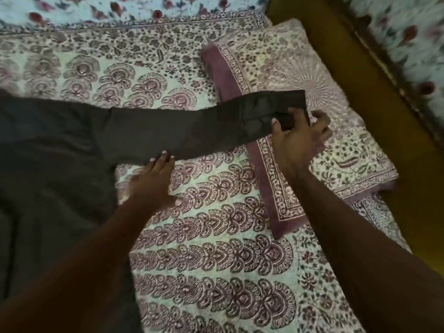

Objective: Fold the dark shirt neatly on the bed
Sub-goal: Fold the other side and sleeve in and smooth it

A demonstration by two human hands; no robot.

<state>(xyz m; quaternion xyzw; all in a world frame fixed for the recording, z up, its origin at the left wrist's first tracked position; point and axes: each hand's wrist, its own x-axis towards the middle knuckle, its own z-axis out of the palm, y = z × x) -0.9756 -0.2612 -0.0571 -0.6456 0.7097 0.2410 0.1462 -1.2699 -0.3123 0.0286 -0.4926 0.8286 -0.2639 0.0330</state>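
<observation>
The dark shirt (48,152) lies flat on the bed (216,260), its sleeve (180,131) stretched onto the pillow (300,68). My right hand (300,138) has a narrow grip, pinching the cuff (271,104); my left hand (153,183) rests open at the sleeve's edge. I judge the sleeve fold is in hand: next, carry the cuff over the body.

Both forearms are bare along the whole length in view, wrists included. The left hand (153,186) has slim fingers (166,162) with short, rounded nails that look pale and slightly glossy, and its thumbnail looks the same. The right hand (298,138) appears broader, with a short pale thumbnail. Fine hairs seem to fringe the left edge of its forearm, though blur softens the detail.
</observation>
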